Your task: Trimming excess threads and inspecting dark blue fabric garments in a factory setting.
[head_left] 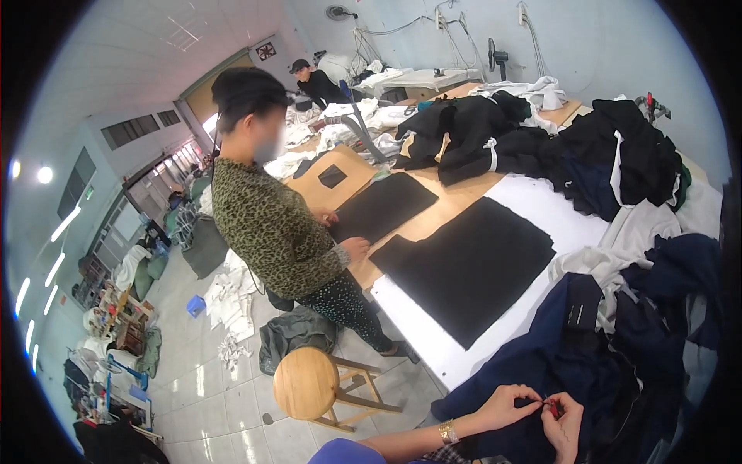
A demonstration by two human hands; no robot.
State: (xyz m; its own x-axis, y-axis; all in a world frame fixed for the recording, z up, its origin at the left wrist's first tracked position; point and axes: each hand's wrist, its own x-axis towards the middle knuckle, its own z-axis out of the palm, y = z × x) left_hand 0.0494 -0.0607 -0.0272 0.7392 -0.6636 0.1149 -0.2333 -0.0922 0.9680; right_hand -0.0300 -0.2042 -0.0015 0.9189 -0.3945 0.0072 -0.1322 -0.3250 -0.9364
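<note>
My left hand (506,407) is closed in a pinch at the lower right, with something thin and dark at its fingertips that is too small to name. Beside it, my right hand (564,427) is closed on a small red object (554,410); its kind is mostly hidden by the fingers. The fingertips of both hands nearly meet. Beneath and around them a heap of navy fabric (518,367) drapes over the table's near end. A black cut fabric panel (471,267) lies flat on the white table surface (413,313) ahead.
Across the table's left side stands a co-worker (267,209), hands at another black panel (386,205). Black garments (610,155) are heaped at the back right, with pale grey cloth (603,259) nearer. A wooden stool (305,384) stands left of me. Another person (317,87) is farther back.
</note>
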